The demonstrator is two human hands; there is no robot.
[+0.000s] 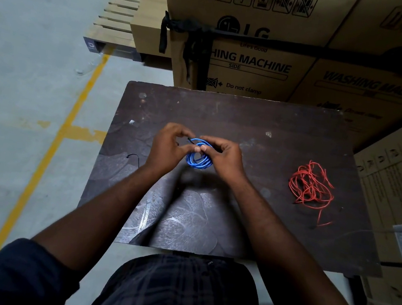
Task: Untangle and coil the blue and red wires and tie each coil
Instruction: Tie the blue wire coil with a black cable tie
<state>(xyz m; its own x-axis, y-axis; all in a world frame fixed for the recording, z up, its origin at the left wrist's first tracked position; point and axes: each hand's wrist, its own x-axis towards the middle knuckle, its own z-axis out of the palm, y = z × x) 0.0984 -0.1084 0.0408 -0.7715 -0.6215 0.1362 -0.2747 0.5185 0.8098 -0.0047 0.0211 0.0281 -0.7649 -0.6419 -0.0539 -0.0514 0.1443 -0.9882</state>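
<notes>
1. Centrally, the blue wire is wound into a small round coil of several loops, held just above the middle of the counter between both hands.
2. A short black strand sticks out at the coil's 11 o'clock edge; too thin to tell how it is fastened.
3. Right hand: grip closed on the coil from the 3 o'clock side, thumb and forefinger pinching the loops near the top.
4. Left hand: grip curled in from 9 o'clock, fingertips meeting at the coil's upper left edge, beside the black strand. It appears to pinch the wire there; the exact contact is hidden by the fingers.
5. The red wire lies at 3 o'clock of the coil, well apart, a loose tangle flat on the counter with one end trailing toward 6 o'clock.
6. A second thin black piece lies on the counter at 9 o'clock, near the left wrist.
7. Counter surface dark, scuffed, with pale smears at 6 o'clock.
8. Stacked cardboard boxes stand at 12 o'clock and along 3 o'clock.
9. Grey floor with a yellow line runs at 9 o'clock.
</notes>
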